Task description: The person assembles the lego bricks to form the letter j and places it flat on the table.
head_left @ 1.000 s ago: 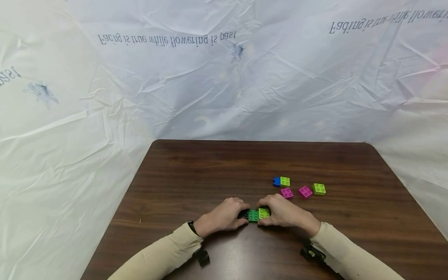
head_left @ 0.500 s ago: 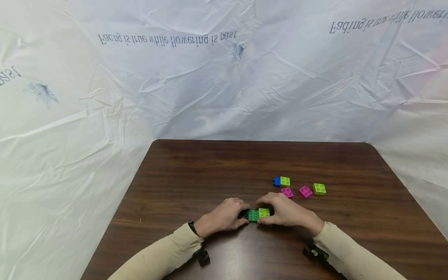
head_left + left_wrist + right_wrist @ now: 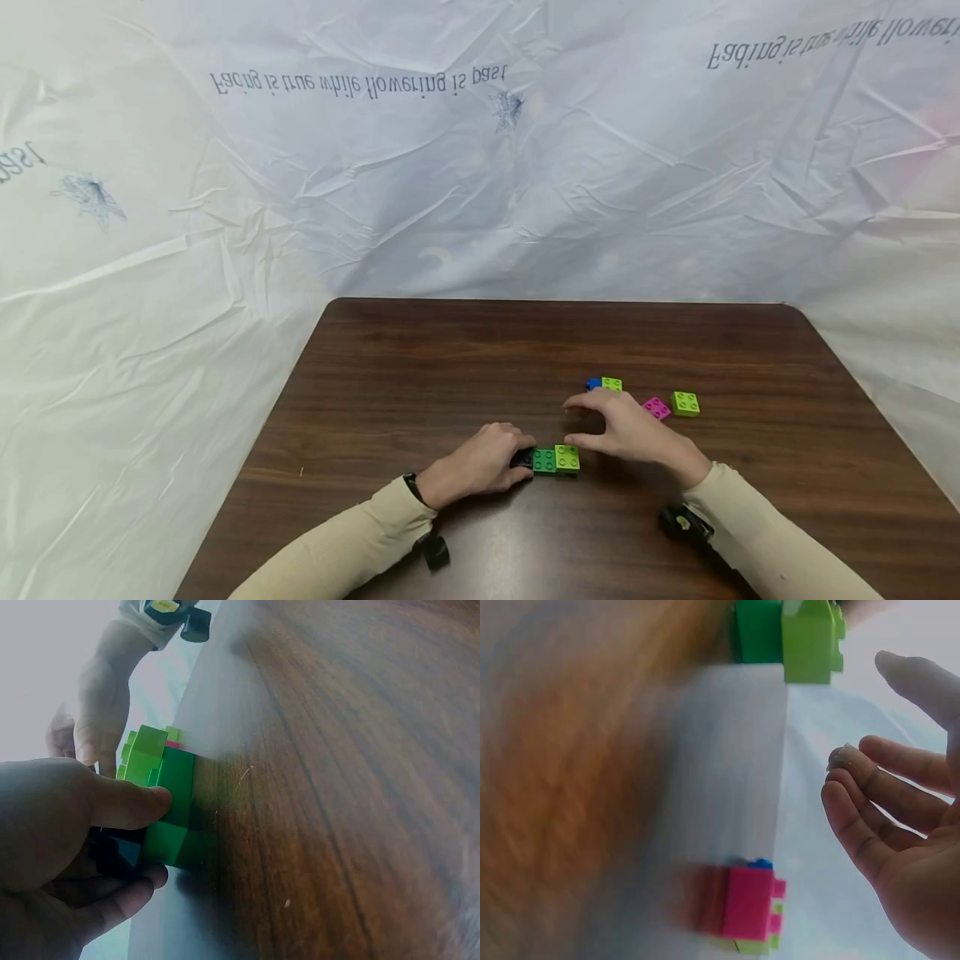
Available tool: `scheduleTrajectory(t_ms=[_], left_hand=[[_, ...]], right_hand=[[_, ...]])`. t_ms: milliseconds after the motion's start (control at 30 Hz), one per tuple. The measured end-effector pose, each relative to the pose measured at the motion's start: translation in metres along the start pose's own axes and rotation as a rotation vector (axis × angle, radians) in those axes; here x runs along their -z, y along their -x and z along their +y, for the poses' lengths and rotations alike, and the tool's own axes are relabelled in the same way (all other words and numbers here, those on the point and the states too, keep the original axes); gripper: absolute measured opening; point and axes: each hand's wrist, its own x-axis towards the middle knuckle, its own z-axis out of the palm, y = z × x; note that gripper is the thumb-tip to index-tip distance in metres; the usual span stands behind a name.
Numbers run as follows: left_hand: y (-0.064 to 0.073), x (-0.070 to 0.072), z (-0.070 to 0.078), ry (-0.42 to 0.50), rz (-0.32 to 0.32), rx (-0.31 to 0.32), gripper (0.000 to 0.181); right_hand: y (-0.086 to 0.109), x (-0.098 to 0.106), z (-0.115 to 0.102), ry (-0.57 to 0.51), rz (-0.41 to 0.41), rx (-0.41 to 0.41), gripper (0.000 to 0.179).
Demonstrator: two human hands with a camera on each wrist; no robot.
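L hand [image 3: 483, 461] is gripping the black block [image 3: 524, 459], w/ its thumb on the green block [image 3: 543, 461] too. Those sit in a row on the brown counter [image 3: 420, 358]: green at black's 3 o'clock, then a lime block [image 3: 567, 459] right up against green, also at 3. R hand [image 3: 626, 427] is free, thumb well apart from the fingers, raised approx 2 o'clock of that lime block & near it. From the R hand: blue block [image 3: 594, 384] + 2nd lime block [image 3: 612, 384] side by side around 12, partly hidden; pink block [image 3: 657, 408] at approx 2, 3rd lime block [image 3: 686, 404] a bit past it. Beige sleeves [image 3: 345, 533], FYI.
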Motion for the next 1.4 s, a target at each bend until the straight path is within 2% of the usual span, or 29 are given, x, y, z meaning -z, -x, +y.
scheduleTrajectory(t_ms=[333,667,833,1033,1400], left_hand=[[0.000,-0.001,-0.001,0.006,-0.005,0.017,0.038],[0.002,-0.003,-0.002,-0.005,0.016,0.008,0.038],[0.001,-0.004,-0.003,0.002,0.016,0.012,0.039],[0.000,-0.001,-0.001,-0.007,0.005,0.025,0.038],[0.001,-0.002,0.001,-0.011,0.002,0.035,0.038]], right_hand=[[0.001,0.021,0.017,0.010,0.094,-0.074,0.047],[0.000,0.030,0.035,0.030,0.162,-0.144,0.048],[0.001,0.035,0.048,0.016,0.166,-0.193,0.050],[-0.001,0.038,0.062,0.034,0.160,-0.208,0.048],[-0.004,0.029,0.082,0.009,0.067,-0.277,0.050]])
